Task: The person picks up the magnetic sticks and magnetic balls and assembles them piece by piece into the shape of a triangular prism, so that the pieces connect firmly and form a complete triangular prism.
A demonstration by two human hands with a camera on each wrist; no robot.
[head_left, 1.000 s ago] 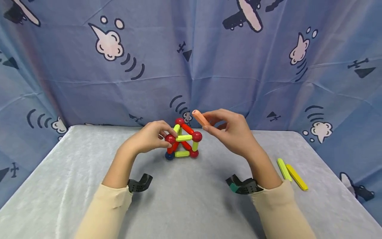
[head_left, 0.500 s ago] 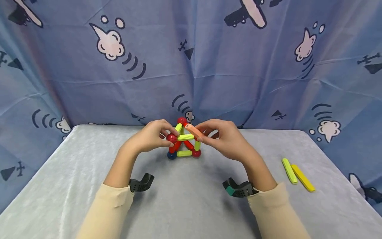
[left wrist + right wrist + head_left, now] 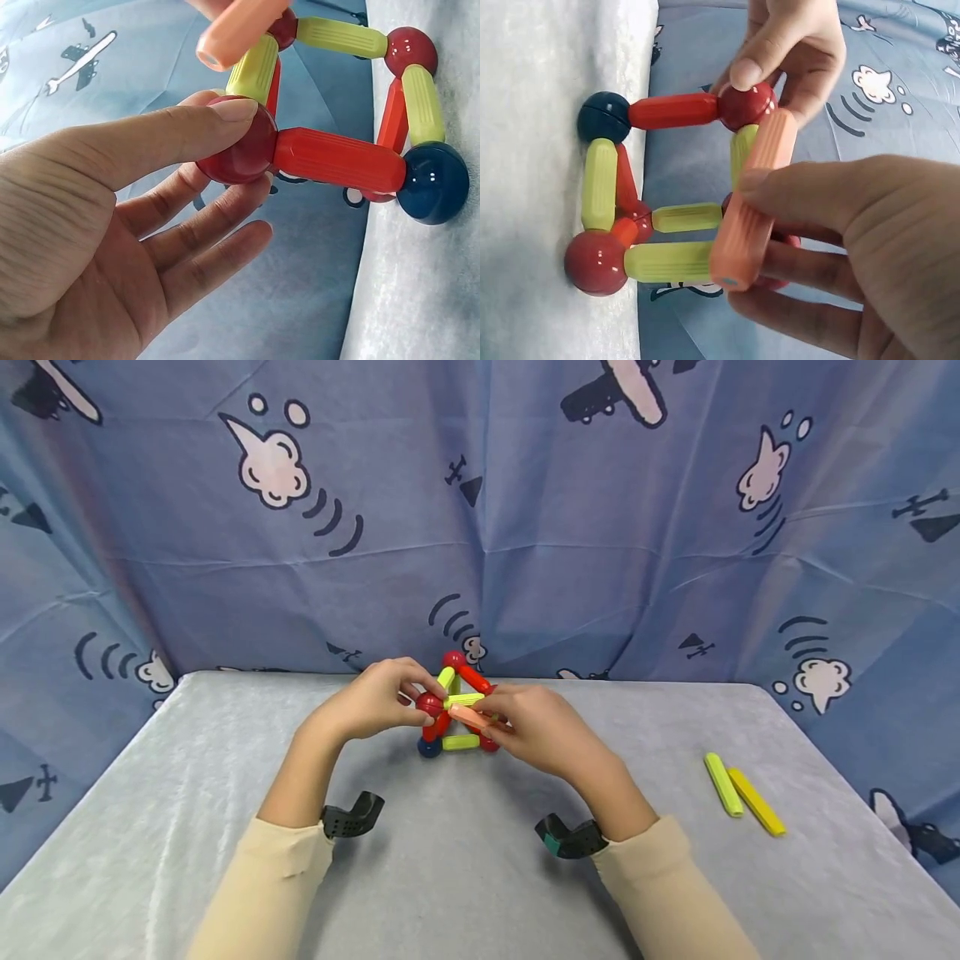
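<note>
A frame of ribbed rods and balls stands on the table. My left hand (image 3: 386, 695) pinches its upper front-left red ball (image 3: 244, 146) between thumb and fingers. Below that ball a red rod (image 3: 337, 159) runs down to a dark blue ball (image 3: 433, 182). My right hand (image 3: 543, 727) pinches an orange rod (image 3: 757, 199) between thumb and fingers. One end of the orange rod lies close to the held red ball, in front of the upper yellow-green rod (image 3: 465, 699); whether they touch I cannot tell. The right hand partly hides the frame's right side in the head view.
To the right on the table (image 3: 187, 860) lie a yellow-green rod (image 3: 723, 785) and a yellow rod (image 3: 756, 802), side by side. Behind the table hangs a blue patterned curtain (image 3: 570, 527).
My right hand has moved left and down, bringing the orange rod from right of the frame to just in front of its upper rod. The left hand stays on the red ball.
</note>
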